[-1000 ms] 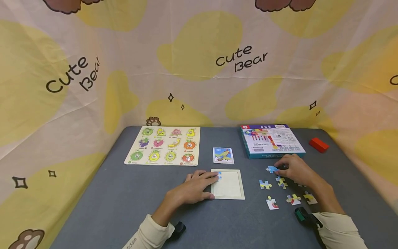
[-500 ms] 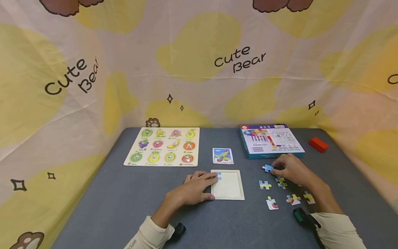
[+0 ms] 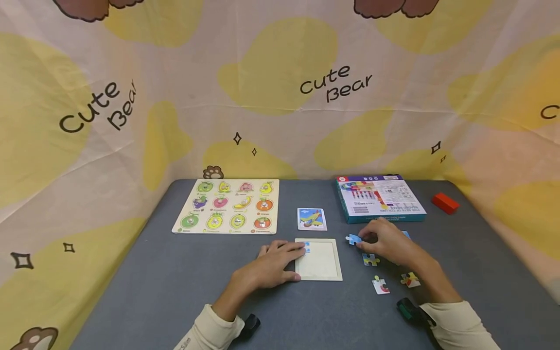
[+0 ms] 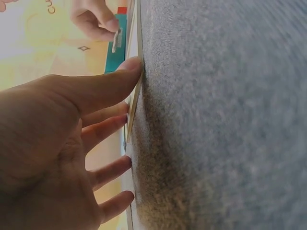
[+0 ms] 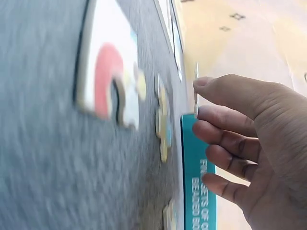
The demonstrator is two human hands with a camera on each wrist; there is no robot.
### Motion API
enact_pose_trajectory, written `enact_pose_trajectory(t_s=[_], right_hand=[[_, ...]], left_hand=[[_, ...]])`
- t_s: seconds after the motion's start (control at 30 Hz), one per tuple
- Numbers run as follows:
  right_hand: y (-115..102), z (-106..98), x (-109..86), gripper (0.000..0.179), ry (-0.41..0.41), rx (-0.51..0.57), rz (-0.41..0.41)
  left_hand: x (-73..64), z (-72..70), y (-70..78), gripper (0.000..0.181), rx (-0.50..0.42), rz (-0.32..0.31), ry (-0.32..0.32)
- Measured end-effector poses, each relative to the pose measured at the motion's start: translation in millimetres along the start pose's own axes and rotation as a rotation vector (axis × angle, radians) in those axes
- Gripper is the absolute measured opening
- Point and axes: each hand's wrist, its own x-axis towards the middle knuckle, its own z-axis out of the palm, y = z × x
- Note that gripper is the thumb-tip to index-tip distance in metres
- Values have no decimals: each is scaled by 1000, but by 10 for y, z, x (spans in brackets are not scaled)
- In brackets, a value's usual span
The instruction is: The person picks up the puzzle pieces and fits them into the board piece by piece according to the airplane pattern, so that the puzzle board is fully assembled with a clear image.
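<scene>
Resting flat with fingers spread, the left hand presses the wooden puzzle tray on the grey bench; just right, the right hand pinches a blue puzzle piece above the bench.

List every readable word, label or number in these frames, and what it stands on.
"Cute Bear": backdrop cloth, printed several times.
"BEADED BO...", cut off: teal side of the box.
Print on the box top: too small to read.
Labels on the fruit board: too small to read.
Lettering on the left sleeve: blurred.
</scene>
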Motion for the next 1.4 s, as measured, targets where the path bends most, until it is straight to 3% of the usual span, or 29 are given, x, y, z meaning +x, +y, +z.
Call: enact_pose_trajectory(t_s=[0.57, 1.07, 1.4], right_hand=[[-370, 285, 63, 23, -11, -77, -79], [-653, 429, 272, 20, -7, -86, -157], [-763, 518, 345, 19, 6, -108, -136]], left_hand=[[14, 8, 23, 67, 1, -31, 21], [4, 7, 20, 68, 45, -32, 11], [10, 14, 13, 68, 43, -29, 13]])
